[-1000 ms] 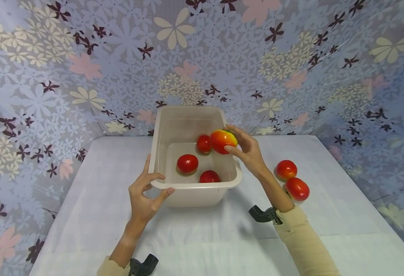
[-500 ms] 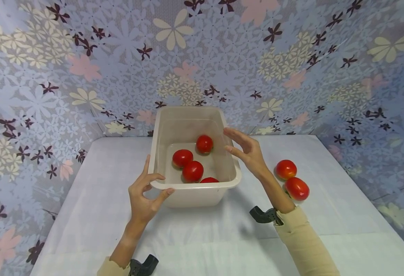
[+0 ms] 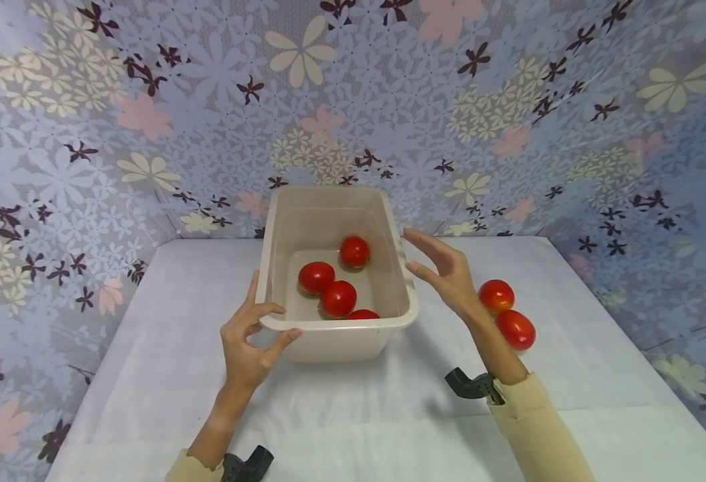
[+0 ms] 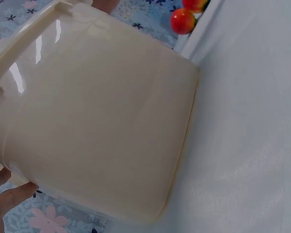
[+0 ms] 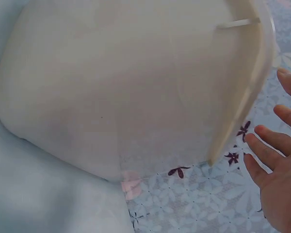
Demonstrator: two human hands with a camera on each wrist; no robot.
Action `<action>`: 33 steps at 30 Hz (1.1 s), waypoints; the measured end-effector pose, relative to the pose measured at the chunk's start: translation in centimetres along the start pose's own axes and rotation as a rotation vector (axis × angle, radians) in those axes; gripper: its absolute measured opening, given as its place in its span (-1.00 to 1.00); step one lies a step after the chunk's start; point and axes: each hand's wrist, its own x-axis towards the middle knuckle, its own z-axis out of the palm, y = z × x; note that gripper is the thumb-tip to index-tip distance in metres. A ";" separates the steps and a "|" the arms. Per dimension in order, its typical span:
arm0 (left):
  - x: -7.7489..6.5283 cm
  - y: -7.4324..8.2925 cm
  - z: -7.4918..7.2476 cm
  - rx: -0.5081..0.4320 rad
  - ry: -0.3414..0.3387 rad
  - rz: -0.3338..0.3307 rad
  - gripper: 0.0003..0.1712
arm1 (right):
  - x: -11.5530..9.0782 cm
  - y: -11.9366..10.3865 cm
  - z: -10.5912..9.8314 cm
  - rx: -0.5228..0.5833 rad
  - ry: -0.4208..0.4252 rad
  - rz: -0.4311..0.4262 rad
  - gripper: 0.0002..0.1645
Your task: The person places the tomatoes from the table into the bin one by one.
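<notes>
A beige plastic bin stands on the table with several red tomatoes inside; the nearest is partly hidden by the front rim. My left hand grips the bin's near left corner, a finger over the rim and the thumb on the front. In the left wrist view, fingertips of the left hand touch the rim side of the bin. Just outside the right rim, my right hand holds nothing, its fingers spread. The right wrist view shows that hand apart from the bin wall.
Two more tomatoes, one behind and one in front, lie on the white tablecloth to the right of my right forearm. A flower-patterned cloth rises behind the table and along its sides.
My right hand has let a tomato drop into the bin and moved right, out past the rim. The tomatoes inside have shifted. The left hand keeps its grip.
</notes>
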 end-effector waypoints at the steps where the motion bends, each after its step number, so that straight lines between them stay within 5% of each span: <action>1: 0.0 0.0 0.0 0.004 0.003 -0.002 -0.56 | -0.2 -0.1 -0.1 -0.013 0.003 -0.006 -0.36; 9: 0.0 -0.1 0.0 0.008 0.010 -0.011 -0.57 | -2.5 -0.8 -1.3 -0.034 0.010 -0.027 -0.35; 33: -0.1 0.0 -0.1 -0.007 0.008 -0.005 -0.58 | -8.7 1.6 -9.1 -0.251 0.159 0.170 -0.41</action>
